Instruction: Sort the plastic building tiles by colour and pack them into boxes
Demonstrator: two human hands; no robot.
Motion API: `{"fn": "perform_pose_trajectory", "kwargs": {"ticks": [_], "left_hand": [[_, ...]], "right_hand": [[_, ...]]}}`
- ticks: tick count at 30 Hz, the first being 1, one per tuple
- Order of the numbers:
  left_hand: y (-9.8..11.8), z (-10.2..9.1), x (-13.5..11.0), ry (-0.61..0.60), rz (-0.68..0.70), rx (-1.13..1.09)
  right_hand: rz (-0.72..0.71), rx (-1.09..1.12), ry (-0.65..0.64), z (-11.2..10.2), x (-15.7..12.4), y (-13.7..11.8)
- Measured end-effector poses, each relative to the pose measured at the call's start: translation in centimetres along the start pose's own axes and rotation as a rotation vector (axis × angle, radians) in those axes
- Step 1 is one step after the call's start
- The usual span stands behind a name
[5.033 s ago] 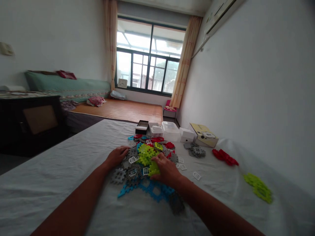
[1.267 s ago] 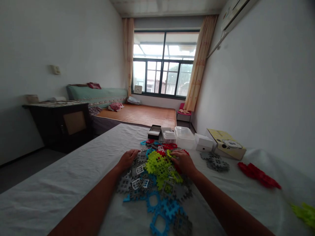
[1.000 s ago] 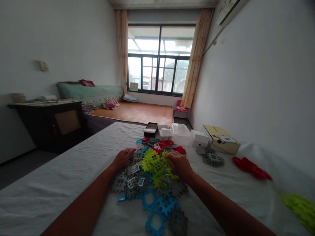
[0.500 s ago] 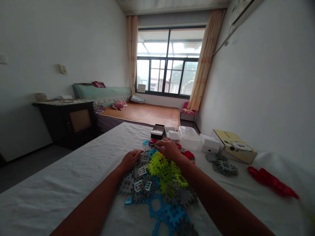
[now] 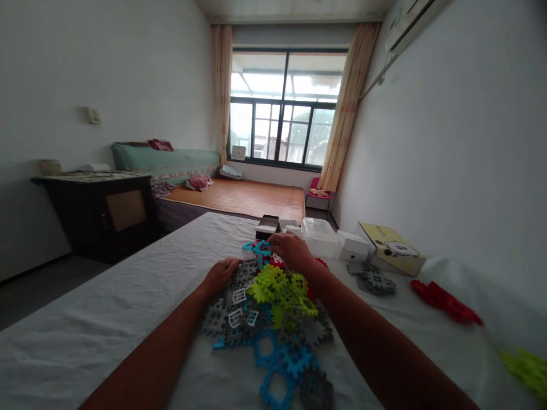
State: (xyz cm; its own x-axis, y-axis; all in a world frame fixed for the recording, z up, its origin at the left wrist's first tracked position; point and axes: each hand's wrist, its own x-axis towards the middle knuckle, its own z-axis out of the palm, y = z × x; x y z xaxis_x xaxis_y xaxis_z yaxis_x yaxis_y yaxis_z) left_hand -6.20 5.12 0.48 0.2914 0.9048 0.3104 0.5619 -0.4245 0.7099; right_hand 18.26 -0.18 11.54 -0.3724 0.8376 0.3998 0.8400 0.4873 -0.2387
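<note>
A heap of interlocking plastic tiles [image 5: 273, 307] in grey, lime, blue and red lies on a white-sheeted table [image 5: 128, 319] in front of me. My left hand [image 5: 220, 274] rests on the grey tiles at the heap's left edge, fingers curled down over them. My right hand [image 5: 291, 250] reaches to the heap's far side, its fingers closed on a blue tile [image 5: 259, 248] that is lifted slightly. Lime tiles [image 5: 277, 285] sit in the middle between my hands.
Sorted piles lie to the right: grey tiles [image 5: 371, 279], red tiles [image 5: 444, 302], lime tiles [image 5: 527, 370]. Small boxes, a clear tub [image 5: 318, 236] and a yellow carton [image 5: 393, 253] line the table's far edge. A dark cabinet [image 5: 98, 210] and a bed [image 5: 239, 196] stand beyond.
My right hand moved from the lime tiles in the middle to the heap's far side and took hold of a blue tile. My left hand stayed at the heap's left edge.
</note>
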Motion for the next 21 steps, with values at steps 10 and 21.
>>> {"fn": "perform_pose_trajectory", "kwargs": {"ticks": [10, 21], "left_hand": [[-0.9, -0.1, 1.0, -0.057, 0.005, 0.134], [-1.6, 0.1, 1.2, -0.03, 0.031, 0.236]], "right_hand": [[0.557, 0.39, 0.081, -5.3, -24.3, 10.6], [0.947, -0.108, 0.101, -11.3, -36.2, 18.5]]}}
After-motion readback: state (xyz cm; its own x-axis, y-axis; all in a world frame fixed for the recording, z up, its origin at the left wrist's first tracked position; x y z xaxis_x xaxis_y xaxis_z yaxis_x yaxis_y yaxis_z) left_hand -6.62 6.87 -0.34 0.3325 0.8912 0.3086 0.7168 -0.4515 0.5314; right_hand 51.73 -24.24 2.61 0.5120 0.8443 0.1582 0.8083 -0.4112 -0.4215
